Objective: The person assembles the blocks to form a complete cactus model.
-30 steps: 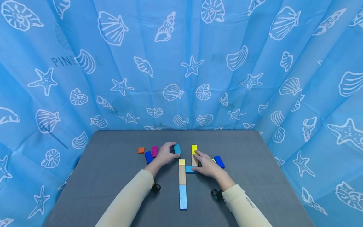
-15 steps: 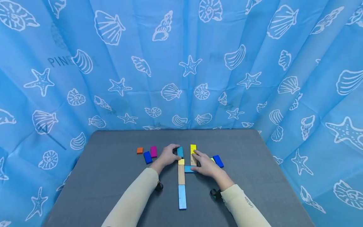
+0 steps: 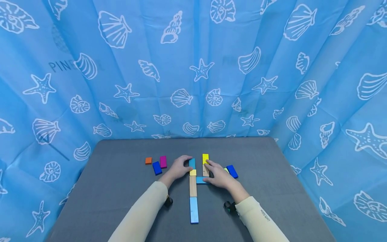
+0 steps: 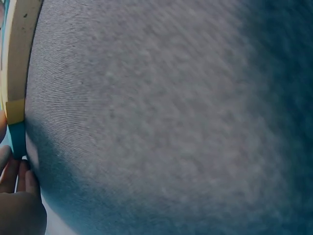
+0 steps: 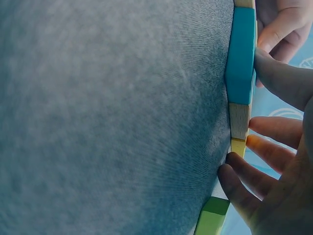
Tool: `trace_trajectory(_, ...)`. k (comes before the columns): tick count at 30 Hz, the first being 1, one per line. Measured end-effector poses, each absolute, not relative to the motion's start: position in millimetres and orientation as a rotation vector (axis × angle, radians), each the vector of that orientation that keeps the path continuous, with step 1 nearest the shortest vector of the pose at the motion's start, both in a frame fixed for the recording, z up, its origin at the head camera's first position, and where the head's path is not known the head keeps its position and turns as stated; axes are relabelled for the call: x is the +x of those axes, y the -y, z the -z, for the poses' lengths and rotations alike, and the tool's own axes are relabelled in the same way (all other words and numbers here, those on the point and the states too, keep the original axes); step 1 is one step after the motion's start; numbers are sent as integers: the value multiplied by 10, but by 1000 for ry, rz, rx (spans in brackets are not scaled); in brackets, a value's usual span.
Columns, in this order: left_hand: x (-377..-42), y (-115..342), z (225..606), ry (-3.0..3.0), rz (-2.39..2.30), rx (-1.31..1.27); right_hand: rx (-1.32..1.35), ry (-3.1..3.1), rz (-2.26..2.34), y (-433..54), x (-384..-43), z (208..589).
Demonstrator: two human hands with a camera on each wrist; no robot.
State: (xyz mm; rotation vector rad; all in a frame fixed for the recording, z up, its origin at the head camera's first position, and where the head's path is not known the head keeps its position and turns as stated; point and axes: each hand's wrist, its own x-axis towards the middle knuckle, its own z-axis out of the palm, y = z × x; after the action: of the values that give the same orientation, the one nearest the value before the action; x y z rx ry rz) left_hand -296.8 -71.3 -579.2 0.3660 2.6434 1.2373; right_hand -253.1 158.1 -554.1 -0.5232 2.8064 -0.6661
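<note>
My left hand [image 3: 179, 168] pinches a teal block [image 3: 192, 163] between thumb and fingers, at the far end of a column of blocks. Below it in that column lie a small yellow block [image 3: 192, 172], a plain wooden block [image 3: 193, 186] and a light blue block [image 3: 194, 210]. The left wrist view has the teal block [image 4: 17, 139] against the yellow one. With fingers spread, my right hand [image 3: 220, 176] touches a crosswise blue block [image 3: 201, 180] with its thumb. Its fingertips rest at a second wooden block [image 5: 239, 120] and a longer yellow block [image 3: 205, 158].
Left of the column lie an orange block [image 3: 148, 161], a magenta block [image 3: 163, 162] and a dark blue block [image 3: 157, 168]. Another dark blue block [image 3: 232, 171] and a green block [image 5: 212, 215] lie beyond my right hand. A shell-patterned curtain [image 3: 193, 84] hangs behind the grey table [image 3: 121, 188].
My left hand has moved right and slightly toward me, bringing the teal block from a tilted position apart into line against the small yellow block. My right hand has stayed in place.
</note>
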Motion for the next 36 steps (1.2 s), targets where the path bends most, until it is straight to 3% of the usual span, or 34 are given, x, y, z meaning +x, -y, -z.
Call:
trace_trajectory(18,-2905,815,5808,-2651,-1197,476,-531,-2799,670,-1576,-2528,5541)
trace_trajectory(36,-2349,856,5671,-2653,-620,841,-542,-2806,642,-1581,-2540,5547)
